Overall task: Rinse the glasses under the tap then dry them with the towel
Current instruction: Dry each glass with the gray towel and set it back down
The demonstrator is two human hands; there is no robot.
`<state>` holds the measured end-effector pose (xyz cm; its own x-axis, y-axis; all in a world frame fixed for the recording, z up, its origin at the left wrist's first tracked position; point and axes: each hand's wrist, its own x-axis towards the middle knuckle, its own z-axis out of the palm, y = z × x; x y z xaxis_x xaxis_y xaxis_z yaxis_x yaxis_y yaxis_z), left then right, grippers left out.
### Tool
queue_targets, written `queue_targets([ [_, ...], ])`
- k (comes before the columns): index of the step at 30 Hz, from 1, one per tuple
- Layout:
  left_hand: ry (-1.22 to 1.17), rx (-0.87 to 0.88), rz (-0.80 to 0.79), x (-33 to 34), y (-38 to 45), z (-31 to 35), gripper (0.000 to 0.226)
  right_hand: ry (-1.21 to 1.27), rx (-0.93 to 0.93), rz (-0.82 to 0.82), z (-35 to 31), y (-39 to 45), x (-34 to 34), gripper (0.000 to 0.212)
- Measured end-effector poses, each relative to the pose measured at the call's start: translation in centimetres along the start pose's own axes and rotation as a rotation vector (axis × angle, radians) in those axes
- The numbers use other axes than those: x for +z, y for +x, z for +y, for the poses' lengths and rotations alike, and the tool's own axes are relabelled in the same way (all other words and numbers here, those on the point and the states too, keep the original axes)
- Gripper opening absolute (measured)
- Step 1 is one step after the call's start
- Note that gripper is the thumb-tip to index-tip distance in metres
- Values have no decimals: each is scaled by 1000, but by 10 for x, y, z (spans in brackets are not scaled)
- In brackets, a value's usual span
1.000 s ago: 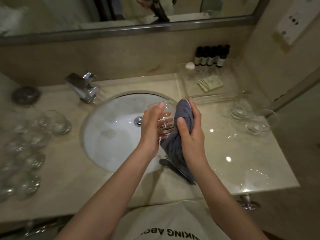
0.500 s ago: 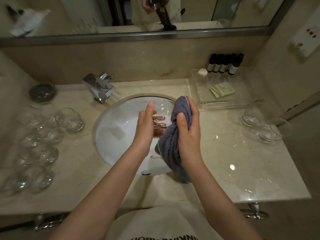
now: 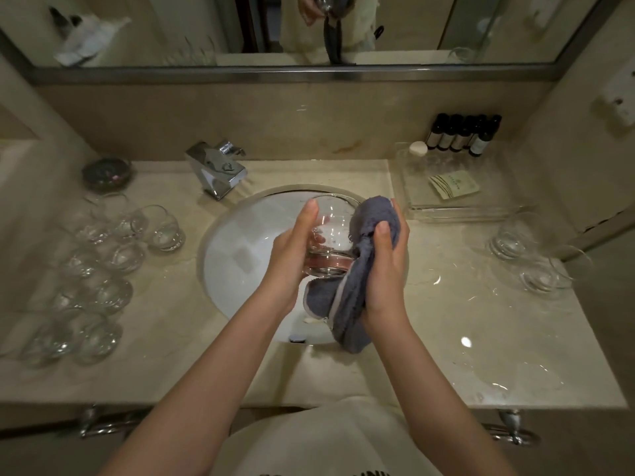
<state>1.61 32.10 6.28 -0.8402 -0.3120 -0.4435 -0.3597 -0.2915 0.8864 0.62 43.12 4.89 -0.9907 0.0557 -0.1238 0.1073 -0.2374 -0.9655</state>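
Over the white basin (image 3: 240, 255), the person holds a clear stemless glass (image 3: 331, 235) tilted, its mouth turned away toward the wall and its thick base nearer the body. The left hand (image 3: 292, 252) grips the glass from its left side, fingers curled round the wall, fingertips visible through the glass. The right hand (image 3: 386, 266) clutches a grey-blue towel (image 3: 354, 286), fingers and thumb closed round the bunched cloth, and presses it against the right side of the glass. The loose end of the towel hangs down below both hands over the front rim of the basin.

The chrome tap (image 3: 216, 168) stands at the back left of the basin; no water shows at its spout. On the marble counter (image 3: 464, 321) to the left, a cluster of matching glasses (image 3: 103, 262) stands close together, some touching. To the right, well apart from the basin, two more glasses (image 3: 529, 259) stand just beside each other near the counter's edge.

Behind these sits a clear tray (image 3: 457, 214) holding a folded sachet (image 3: 453, 185) and a small white cap (image 3: 418, 148), with a row of dark bottles (image 3: 460, 135) against the wall. A small dark dish (image 3: 106, 173) rests at the back left. The mirror (image 3: 412, 29) above reflects the hands and the hanging towel.
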Motion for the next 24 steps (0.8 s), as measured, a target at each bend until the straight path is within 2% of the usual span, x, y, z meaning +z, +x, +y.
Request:
queue_targets([
  [2,55,77,76,-2,-1,2,48,-36,-30,-21,1,0,-2,39],
  [4,109,139,66,0,-4,2,43,-70,-60,-64,2,-2,-1,38],
  [6,107,151,28,2,-7,0,56,-77,-78,-100,0,-5,3,34],
  [8,-8,71,-61,0,-10,3,55,-52,-66,-96,-2,-5,6,35],
  [10,-90,-8,-168,-4,-11,4,65,34,-15,-73,1,-3,5,41],
  [12,-14,-17,-157,-8,-8,1,73,90,29,-56,2,-4,5,46],
  [14,39,-15,-121,-9,-6,-1,72,97,50,-47,3,-8,6,45],
  [18,126,68,18,-12,-6,-3,46,76,25,-16,8,-10,3,35],
  [20,156,69,3,-11,-7,-5,38,53,25,-43,9,-11,4,31],
  [24,85,39,-117,-12,-11,-8,59,93,47,-45,11,-12,7,29],
])
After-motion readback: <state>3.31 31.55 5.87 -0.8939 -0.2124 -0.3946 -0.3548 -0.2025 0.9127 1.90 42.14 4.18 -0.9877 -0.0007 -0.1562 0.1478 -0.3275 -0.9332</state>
